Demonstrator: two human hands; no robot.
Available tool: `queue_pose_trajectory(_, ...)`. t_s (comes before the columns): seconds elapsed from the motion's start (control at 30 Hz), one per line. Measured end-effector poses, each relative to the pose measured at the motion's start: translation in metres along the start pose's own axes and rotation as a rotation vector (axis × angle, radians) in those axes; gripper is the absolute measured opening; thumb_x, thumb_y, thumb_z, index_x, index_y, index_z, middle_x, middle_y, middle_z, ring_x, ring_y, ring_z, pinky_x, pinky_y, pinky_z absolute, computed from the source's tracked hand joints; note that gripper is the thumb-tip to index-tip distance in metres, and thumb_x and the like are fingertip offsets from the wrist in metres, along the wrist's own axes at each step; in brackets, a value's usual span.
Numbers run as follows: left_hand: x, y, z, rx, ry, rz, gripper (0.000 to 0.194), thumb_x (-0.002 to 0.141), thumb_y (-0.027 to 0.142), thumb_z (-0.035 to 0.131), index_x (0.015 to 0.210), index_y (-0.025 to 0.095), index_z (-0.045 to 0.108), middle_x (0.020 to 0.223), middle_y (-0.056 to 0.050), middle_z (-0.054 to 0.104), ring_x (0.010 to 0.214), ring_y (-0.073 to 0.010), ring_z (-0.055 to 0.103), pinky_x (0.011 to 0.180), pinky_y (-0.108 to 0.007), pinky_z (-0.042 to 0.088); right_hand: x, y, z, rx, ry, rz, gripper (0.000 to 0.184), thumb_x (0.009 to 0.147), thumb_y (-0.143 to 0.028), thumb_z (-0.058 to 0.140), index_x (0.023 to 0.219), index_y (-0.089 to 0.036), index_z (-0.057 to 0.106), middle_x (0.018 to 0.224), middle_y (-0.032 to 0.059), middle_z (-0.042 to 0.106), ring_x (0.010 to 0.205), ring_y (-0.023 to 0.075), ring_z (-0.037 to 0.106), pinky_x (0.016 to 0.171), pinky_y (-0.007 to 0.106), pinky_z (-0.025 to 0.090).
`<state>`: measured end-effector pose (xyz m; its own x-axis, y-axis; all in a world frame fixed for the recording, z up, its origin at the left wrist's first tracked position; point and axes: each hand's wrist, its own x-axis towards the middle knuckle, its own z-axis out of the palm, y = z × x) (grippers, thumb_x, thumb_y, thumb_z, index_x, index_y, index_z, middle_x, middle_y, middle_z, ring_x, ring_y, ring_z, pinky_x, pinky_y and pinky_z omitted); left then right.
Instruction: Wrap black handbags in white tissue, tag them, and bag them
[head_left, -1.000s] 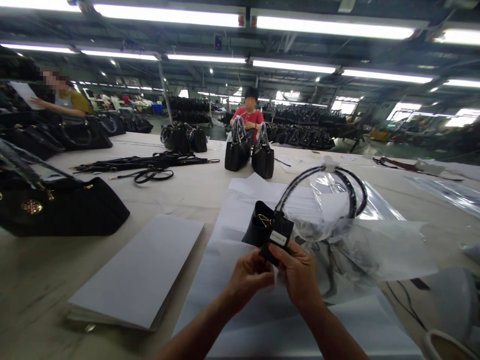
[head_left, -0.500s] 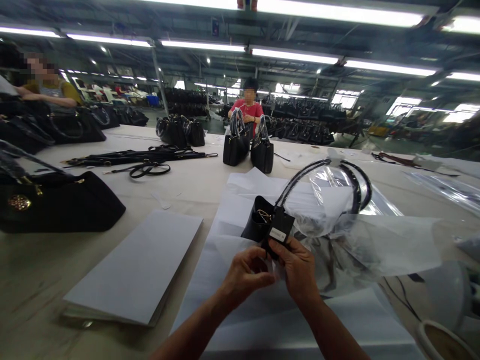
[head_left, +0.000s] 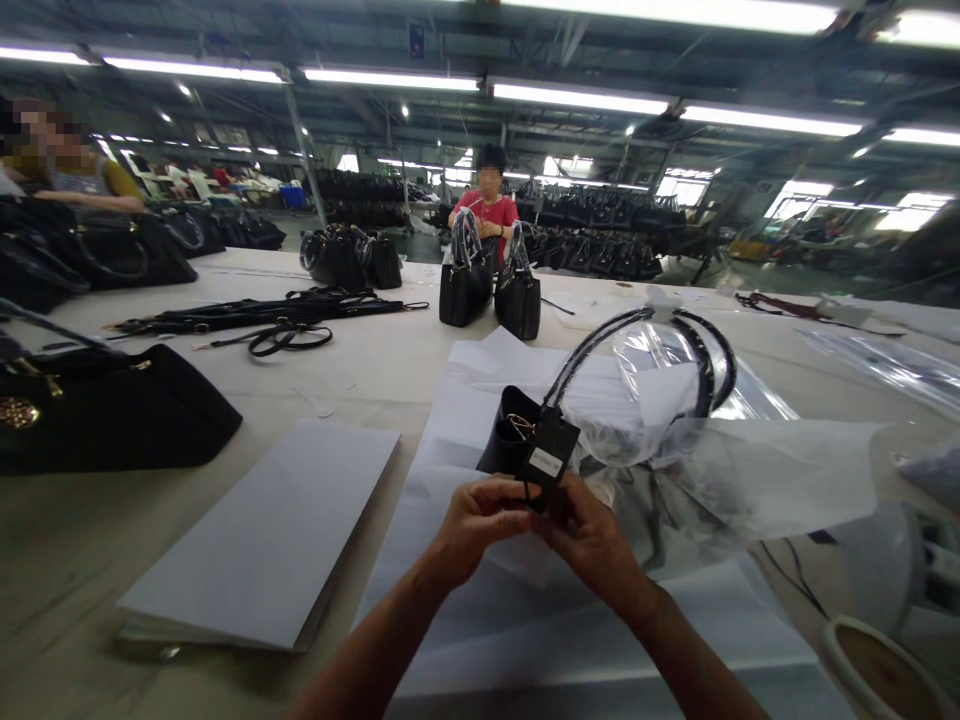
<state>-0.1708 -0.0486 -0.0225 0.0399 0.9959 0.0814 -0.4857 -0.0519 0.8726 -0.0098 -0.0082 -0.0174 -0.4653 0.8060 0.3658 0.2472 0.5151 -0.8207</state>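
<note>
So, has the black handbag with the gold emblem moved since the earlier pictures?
No: the black handbag sits where it did beside the white paper stack; the camera's view has shifted.

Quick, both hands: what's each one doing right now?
Left hand: closed, fingertips at the black tag.
Right hand: closed, fingers at the tag's lower edge.

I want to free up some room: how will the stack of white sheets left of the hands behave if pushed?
The stack of white sheets would probably slide rather than tip, as it lies low and flat. Its layers look uneven at the near edge, so they might shift apart.
</note>
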Motion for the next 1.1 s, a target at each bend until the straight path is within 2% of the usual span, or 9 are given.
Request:
queue_pose_trajectory(0.1, 0.003, -0.002, 0.001, 0.019, 0.014, 0.027, 0.025, 0.061, 0.024, 0.079, 0.085, 0.019, 0.074, 0.091, -0.006, 0.067, 0.086, -0.019, 0.06, 0.077, -0.027, 0.046, -0.004, 0.009, 0.005, -0.025, 0.056, -0.037, 0.031, 0.076, -0.032, 0.065, 0.101, -0.019, 0.052, 0.066, -0.0035, 0.051, 0.054, 0.011, 0.048, 0.05, 0.021, 0.042)
queue_pose_trajectory(0.23, 0.007, -0.003, 0.003, 0.122, 0.01, 0.072, 0.023, 0.063, 0.024, 0.078, 0.085, 0.019, 0.074, 0.091, -0.006, 0.068, 0.088, -0.0184, 0.06, 0.078, -0.025, 0.046, -0.005, 0.014, 0.013, -0.059, 0.235, -0.037, 0.025, 0.078, -0.03, 0.061, 0.097, -0.018, 0.05, 0.071, 0.0001, 0.057, 0.056, 0.0123, 0.052, 0.05, 0.023, 0.044)
queue_pose_trajectory(0.33, 0.01, -0.004, 0.002, 0.157, 0.027, 0.083, 0.022, 0.063, 0.024, 0.077, 0.084, 0.02, 0.074, 0.091, -0.005, 0.069, 0.087, -0.0178, 0.061, 0.079, -0.024, 0.047, -0.004, 0.011, 0.019, 0.033, 0.315, -0.041, 0.029, 0.076, -0.03, 0.063, 0.097, -0.019, 0.046, 0.069, 0.0003, 0.058, 0.055, 0.0137, 0.054, 0.048, 0.023, 0.043)
queue_pose_trajectory(0.43, 0.013, -0.005, 0.0, 0.168, 0.054, 0.066, 0.02, 0.062, 0.023, 0.077, 0.082, 0.021, 0.074, 0.09, -0.004, 0.069, 0.086, -0.0165, 0.061, 0.076, -0.022, 0.047, -0.004, 0.007, 0.02, 0.144, 0.36, -0.052, 0.034, 0.074, -0.03, 0.066, 0.098, -0.02, 0.043, 0.063, -0.0044, 0.05, 0.051, 0.0115, 0.049, 0.044, 0.02, 0.041)
queue_pose_trajectory(0.5, 0.014, -0.004, 0.0, 0.197, 0.082, 0.056, 0.02, 0.061, 0.023, 0.077, 0.081, 0.022, 0.075, 0.088, -0.004, 0.07, 0.081, -0.0151, 0.061, 0.071, -0.02, 0.047, -0.005, 0.005, 0.017, 0.17, 0.38, -0.055, 0.034, 0.073, -0.028, 0.068, 0.097, -0.021, 0.045, 0.063, -0.0057, 0.046, 0.051, 0.01, 0.047, 0.045, 0.019, 0.041)
queue_pose_trajectory(0.63, 0.01, 0.004, 0.0, 0.277, 0.206, 0.051, 0.014, 0.059, 0.022, 0.072, 0.073, 0.019, 0.075, 0.065, -0.003, 0.067, 0.059, -0.0117, 0.056, 0.056, -0.021, 0.044, -0.004, 0.003, 0.008, 0.238, 0.386, -0.004, 0.027, 0.073, -0.027, 0.069, 0.093, -0.02, 0.051, 0.069, -0.0034, 0.05, 0.057, 0.0097, 0.049, 0.05, 0.019, 0.043)
queue_pose_trajectory(0.83, -0.019, 0.02, -0.011, 0.237, 0.372, -0.118, 0.015, 0.049, 0.021, 0.074, 0.063, 0.016, 0.073, 0.052, -0.002, 0.062, 0.048, -0.0103, 0.051, 0.049, -0.021, 0.042, 0.011, -0.004, 0.003, 0.387, 0.456, 0.091, 0.022, 0.071, -0.03, 0.071, 0.084, -0.019, 0.057, 0.07, -0.002, 0.054, 0.055, 0.009, 0.049, 0.048, 0.019, 0.042)
queue_pose_trajectory(0.97, -0.051, 0.036, -0.021, 0.118, 0.458, -0.221, 0.015, 0.044, 0.018, 0.075, 0.057, 0.014, 0.071, 0.047, -0.003, 0.059, 0.046, -0.0104, 0.049, 0.044, -0.02, 0.039, 0.019, -0.011, 0.004, 0.383, 0.401, 0.14, 0.026, 0.071, -0.034, 0.069, 0.089, -0.019, 0.06, 0.064, -0.0021, 0.055, 0.053, 0.0107, 0.049, 0.048, 0.022, 0.043)
queue_pose_trajectory(1.1, -0.086, 0.053, -0.014, -0.004, 0.484, -0.27, 0.018, 0.044, 0.021, 0.081, 0.058, 0.018, 0.071, 0.045, 0.0, 0.057, 0.04, -0.0088, 0.046, 0.04, -0.018, 0.034, 0.012, -0.007, 0.003, 0.396, 0.4, 0.155, 0.027, 0.071, -0.037, 0.069, 0.089, -0.019, 0.061, 0.066, -0.0012, 0.057, 0.055, 0.0121, 0.052, 0.051, 0.024, 0.045)
